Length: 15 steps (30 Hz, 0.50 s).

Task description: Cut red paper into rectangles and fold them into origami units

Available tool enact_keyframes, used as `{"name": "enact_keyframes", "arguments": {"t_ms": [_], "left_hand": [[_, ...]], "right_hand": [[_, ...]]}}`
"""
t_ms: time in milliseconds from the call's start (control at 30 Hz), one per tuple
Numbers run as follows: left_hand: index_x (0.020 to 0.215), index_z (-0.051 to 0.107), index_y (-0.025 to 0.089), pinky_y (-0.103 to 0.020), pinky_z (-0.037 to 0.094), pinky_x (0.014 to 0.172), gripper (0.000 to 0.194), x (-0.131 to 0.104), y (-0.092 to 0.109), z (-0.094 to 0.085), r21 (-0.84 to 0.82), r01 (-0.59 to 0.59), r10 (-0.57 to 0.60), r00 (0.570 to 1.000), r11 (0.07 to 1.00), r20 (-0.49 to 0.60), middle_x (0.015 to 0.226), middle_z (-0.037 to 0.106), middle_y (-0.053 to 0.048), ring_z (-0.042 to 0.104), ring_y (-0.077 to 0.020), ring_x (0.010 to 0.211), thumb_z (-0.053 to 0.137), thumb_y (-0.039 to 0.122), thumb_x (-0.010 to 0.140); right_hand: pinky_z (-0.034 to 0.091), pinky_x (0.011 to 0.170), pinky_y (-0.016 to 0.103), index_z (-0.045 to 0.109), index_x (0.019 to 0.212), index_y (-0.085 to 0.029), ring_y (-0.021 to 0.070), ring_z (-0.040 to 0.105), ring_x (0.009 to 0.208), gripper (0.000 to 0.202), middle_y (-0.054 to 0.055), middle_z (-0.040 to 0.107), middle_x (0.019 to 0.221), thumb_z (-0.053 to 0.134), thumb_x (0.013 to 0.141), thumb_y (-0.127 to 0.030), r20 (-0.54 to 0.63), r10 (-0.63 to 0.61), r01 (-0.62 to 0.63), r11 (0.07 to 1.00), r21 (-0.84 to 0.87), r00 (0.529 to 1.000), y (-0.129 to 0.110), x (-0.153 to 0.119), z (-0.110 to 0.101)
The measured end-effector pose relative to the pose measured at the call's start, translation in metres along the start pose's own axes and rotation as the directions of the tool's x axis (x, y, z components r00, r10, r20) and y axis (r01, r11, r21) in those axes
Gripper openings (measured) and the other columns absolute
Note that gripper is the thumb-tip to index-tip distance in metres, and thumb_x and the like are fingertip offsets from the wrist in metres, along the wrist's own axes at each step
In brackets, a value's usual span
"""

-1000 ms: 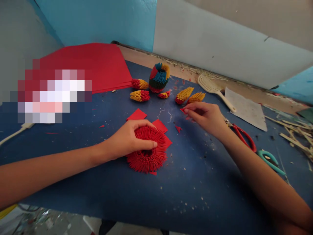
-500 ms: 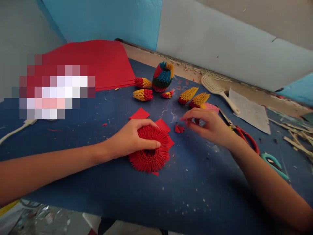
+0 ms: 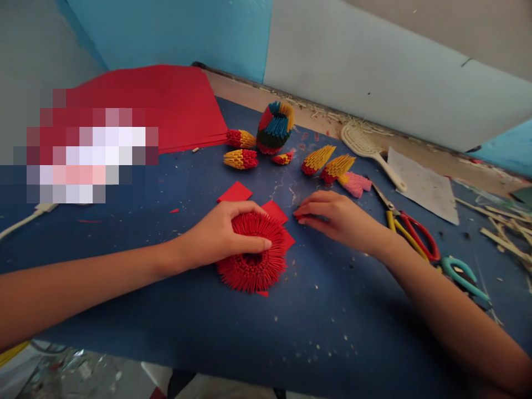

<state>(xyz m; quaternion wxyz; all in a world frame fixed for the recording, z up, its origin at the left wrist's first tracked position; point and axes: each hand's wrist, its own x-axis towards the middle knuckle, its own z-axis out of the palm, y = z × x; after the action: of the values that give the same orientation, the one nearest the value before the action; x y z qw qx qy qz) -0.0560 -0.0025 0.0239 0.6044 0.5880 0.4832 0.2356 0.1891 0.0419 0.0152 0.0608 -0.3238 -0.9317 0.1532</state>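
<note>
A round red folded-paper piece [image 3: 266, 271] with a hole in its middle rests on the blue table [image 3: 174, 321]. My left hand [image 3: 226, 233] grips its upper left side, the thumb over the top near the hole. Flat red paper pieces [image 3: 235, 192] lie behind and beside it. To the right, my right hand [image 3: 332, 217] has its fingertips closed around small red folded pieces [image 3: 300, 219] at the table surface, mostly covered by the fingers.
Yellow-red paper pieces [image 3: 318, 159] and a multicoloured paper pot [image 3: 274, 130] stand farther back. Large red sheets [image 3: 183, 105] lie back left. On the right are a hairbrush [image 3: 361, 141], red-handled scissors [image 3: 419, 235], a teal-handled tool [image 3: 463, 271], white paper [image 3: 424, 188] and thin strips [image 3: 505, 238].
My right hand has moved left and down onto the small red pieces, and its fingers have closed there. My left hand keeps its grip on the round piece.
</note>
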Motion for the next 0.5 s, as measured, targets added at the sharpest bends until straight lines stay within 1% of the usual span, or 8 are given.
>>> {"name": "enact_keyframes", "arguments": {"t_ms": [67,133,233,300,333,367,433,500], "left_hand": [[0.085,0.061,0.015,-0.016,0.05,0.06,0.024,0.0,0.0,0.0,0.001,-0.005,0.005,1.0,1.0,0.002,0.073,0.067,0.004,0.063,-0.0094,0.066,0.072,0.021,0.064],[0.085,0.061,0.015,-0.016,0.05,0.06,0.024,0.001,0.0,0.0,0.003,-0.01,0.01,1.0,1.0,0.001,0.073,0.067,0.004,0.063,-0.0095,0.067,0.072,0.021,0.064],[0.085,0.062,0.015,-0.015,0.05,0.06,0.024,0.001,-0.001,0.001,0.007,-0.011,0.011,1.0,1.0,-0.003,0.073,0.067,0.005,0.063,-0.0091,0.067,0.072,0.021,0.064],[0.085,0.062,0.016,-0.014,0.049,0.061,0.024,0.001,-0.001,0.0,0.011,-0.013,0.013,1.0,1.0,-0.005,0.073,0.067,0.005,0.063,-0.0087,0.067,0.072,0.02,0.064],[0.085,0.062,0.016,-0.014,0.049,0.061,0.024,0.001,-0.001,0.0,0.014,-0.016,0.016,1.0,1.0,-0.005,0.073,0.067,0.005,0.063,-0.0086,0.067,0.072,0.021,0.064],[0.085,0.062,0.016,-0.015,0.05,0.061,0.024,0.001,-0.001,0.0,0.02,-0.019,0.019,1.0,1.0,-0.005,0.073,0.067,0.005,0.063,-0.0087,0.067,0.072,0.021,0.064],[0.085,0.062,0.016,-0.016,0.05,0.061,0.024,0.001,-0.001,0.0,0.036,-0.029,0.029,1.0,0.999,-0.007,0.073,0.067,0.005,0.063,-0.0095,0.067,0.072,0.021,0.064],[0.085,0.063,0.016,-0.017,0.05,0.062,0.025,0.001,-0.001,-0.001,0.047,-0.043,0.044,0.999,0.998,-0.014,0.075,0.068,0.005,0.063,-0.0104,0.069,0.072,0.022,0.064]], "right_hand": [[0.045,0.074,0.031,0.065,0.096,-0.016,0.0185,0.059,0.084,0.021,0.008,0.065,0.092,0.046,0.089,-0.022,-0.061,-0.005,0.004,1.0,-0.011,0.998,0.0,0.0,0.001],[0.045,0.071,0.03,0.063,0.096,-0.015,0.017,0.06,0.081,0.021,0.008,0.066,0.089,0.043,0.09,-0.019,-0.145,0.014,-0.01,0.999,0.031,0.989,-0.003,-0.001,0.0],[0.046,0.064,0.024,0.06,0.096,-0.014,0.0127,0.061,0.071,0.019,0.005,0.066,0.08,0.042,0.09,-0.018,-0.198,0.101,-0.061,0.978,0.198,0.975,-0.011,-0.003,0.001],[0.046,0.059,0.022,0.058,0.096,-0.015,0.0109,0.061,0.066,0.016,0.002,0.066,0.074,0.045,0.09,-0.02,-0.19,0.183,-0.106,0.927,0.359,0.965,-0.016,-0.003,0.003],[0.047,0.059,0.022,0.058,0.095,-0.016,0.0107,0.062,0.065,0.014,0.001,0.066,0.073,0.048,0.089,-0.022,-0.176,0.228,-0.124,0.878,0.462,0.958,-0.019,-0.002,0.004],[0.048,0.059,0.022,0.059,0.093,-0.017,0.011,0.063,0.066,0.011,0.001,0.067,0.073,0.052,0.087,-0.023,-0.157,0.268,-0.134,0.81,0.571,0.951,-0.021,-0.002,0.005],[0.051,0.062,0.023,0.061,0.086,-0.018,0.0117,0.065,0.068,0.009,0.001,0.068,0.075,0.062,0.08,-0.024,-0.102,0.327,-0.138,0.634,0.761,0.939,-0.024,0.0,0.008],[0.053,0.064,0.023,0.064,0.083,-0.02,0.0121,0.066,0.071,0.013,0.0,0.068,0.077,0.07,0.072,-0.022,-0.062,0.365,-0.128,0.475,0.87,0.929,-0.026,0.0,0.009]]}}
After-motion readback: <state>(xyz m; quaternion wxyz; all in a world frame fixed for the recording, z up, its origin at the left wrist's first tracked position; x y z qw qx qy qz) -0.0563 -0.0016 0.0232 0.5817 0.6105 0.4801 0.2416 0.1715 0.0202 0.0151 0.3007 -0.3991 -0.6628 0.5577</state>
